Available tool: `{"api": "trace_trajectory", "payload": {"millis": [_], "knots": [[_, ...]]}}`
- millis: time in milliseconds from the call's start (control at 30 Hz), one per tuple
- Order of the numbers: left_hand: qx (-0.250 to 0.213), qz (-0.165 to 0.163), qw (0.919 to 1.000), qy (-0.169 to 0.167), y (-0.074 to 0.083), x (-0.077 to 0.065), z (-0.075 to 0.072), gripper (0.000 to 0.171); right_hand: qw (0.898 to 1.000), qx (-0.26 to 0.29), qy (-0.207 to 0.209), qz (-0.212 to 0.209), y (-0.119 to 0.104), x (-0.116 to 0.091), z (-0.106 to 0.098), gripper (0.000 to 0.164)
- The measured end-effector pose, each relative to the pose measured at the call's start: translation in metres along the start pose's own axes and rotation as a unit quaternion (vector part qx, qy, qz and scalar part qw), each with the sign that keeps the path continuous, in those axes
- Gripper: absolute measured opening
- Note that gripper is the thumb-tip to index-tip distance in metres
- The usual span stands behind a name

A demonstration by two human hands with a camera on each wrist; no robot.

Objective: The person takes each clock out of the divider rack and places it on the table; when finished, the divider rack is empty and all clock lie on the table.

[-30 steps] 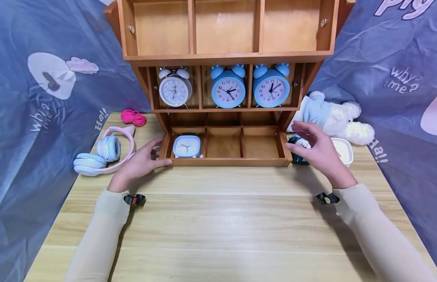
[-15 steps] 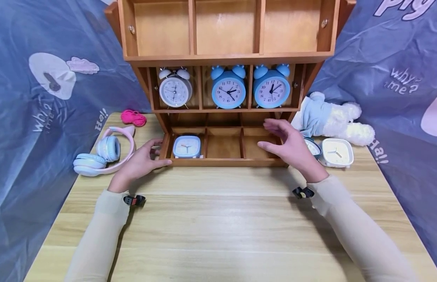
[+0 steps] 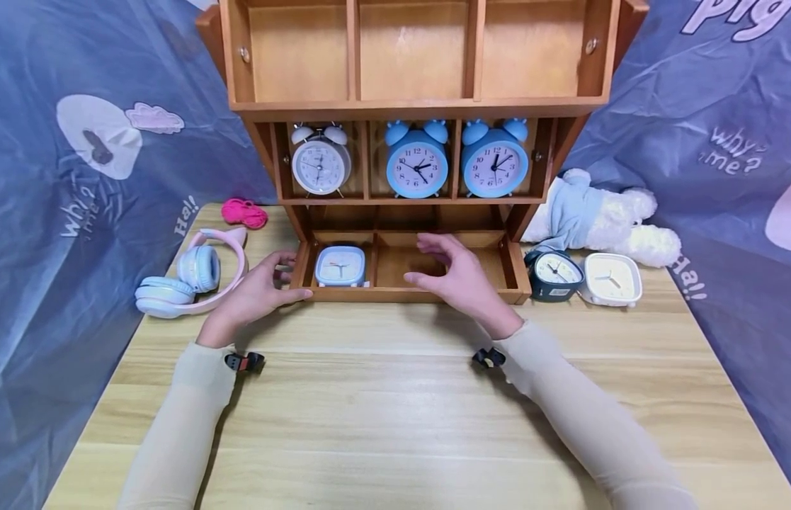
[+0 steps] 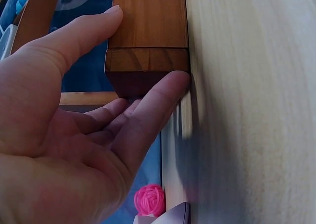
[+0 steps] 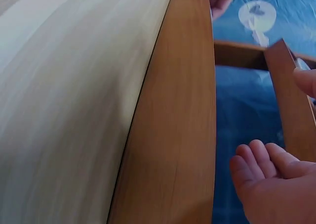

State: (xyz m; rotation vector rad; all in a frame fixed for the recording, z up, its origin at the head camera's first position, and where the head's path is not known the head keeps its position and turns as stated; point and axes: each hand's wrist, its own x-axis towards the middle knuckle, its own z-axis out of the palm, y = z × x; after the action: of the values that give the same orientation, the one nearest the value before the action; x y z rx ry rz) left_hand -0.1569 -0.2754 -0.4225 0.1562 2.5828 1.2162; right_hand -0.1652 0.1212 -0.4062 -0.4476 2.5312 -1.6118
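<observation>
A wooden display shelf [image 3: 420, 296] with three tiers of compartments stands at the table's back. My left hand [image 3: 261, 287] holds its bottom-left corner; in the left wrist view the thumb lies on the front board [image 4: 150, 23] and the fingers reach round its end. My right hand [image 3: 455, 276] hovers over the bottom tier's middle and right compartments, fingers apart and holding nothing. A small light-blue square alarm clock [image 3: 340, 266] sits in the bottom-left compartment. On the middle tier are a grey-white twin-bell alarm clock [image 3: 319, 167] and two blue ones, left [image 3: 417, 170] and right [image 3: 496, 170].
Right of the shelf are a dark green clock [image 3: 556, 275], a white square clock [image 3: 612, 279] and a white plush toy [image 3: 580, 212] in blue clothing. Cat-ear headphones [image 3: 199, 269] and a pink yarn ball [image 3: 243, 212] lie on the left. Blue printed fabric [image 3: 115, 283] hangs around the table.
My right hand has moved left from the shelf's bottom-right end to above its bottom compartments, uncovering the dark green and white clocks. My left hand stays at the corner.
</observation>
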Motion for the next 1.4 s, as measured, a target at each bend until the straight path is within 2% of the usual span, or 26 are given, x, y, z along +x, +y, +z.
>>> {"api": "trace_trajectory", "payload": {"millis": [133,500,767,933,1200,1400], "knots": [[-0.001,-0.004,1.0000,-0.004,0.001,0.000,0.000,0.092,1.000,-0.011,-0.007,-0.001,-0.006,0.006,0.018,0.080],[0.012,-0.016,0.9997,-0.012,0.004,0.000,-0.002,0.092,0.999,-0.027,0.026,0.001,-0.024,0.025,0.068,0.082],[-0.003,-0.007,0.9999,-0.012,0.000,0.006,0.001,0.090,0.999,-0.030,0.043,0.016,-0.035,0.036,0.104,0.084],[0.003,-0.010,0.9999,-0.007,0.002,0.003,0.000,0.089,0.998,-0.030,0.052,0.023,-0.044,0.042,0.120,0.090],[-0.003,-0.005,1.0000,-0.006,0.002,0.001,-0.002,0.085,0.995,-0.050,0.061,0.060,-0.057,0.044,0.145,0.109],[-0.006,-0.001,1.0000,-0.005,0.000,0.001,-0.002,0.084,0.993,-0.087,0.053,0.063,-0.061,0.047,0.155,0.115]]}}
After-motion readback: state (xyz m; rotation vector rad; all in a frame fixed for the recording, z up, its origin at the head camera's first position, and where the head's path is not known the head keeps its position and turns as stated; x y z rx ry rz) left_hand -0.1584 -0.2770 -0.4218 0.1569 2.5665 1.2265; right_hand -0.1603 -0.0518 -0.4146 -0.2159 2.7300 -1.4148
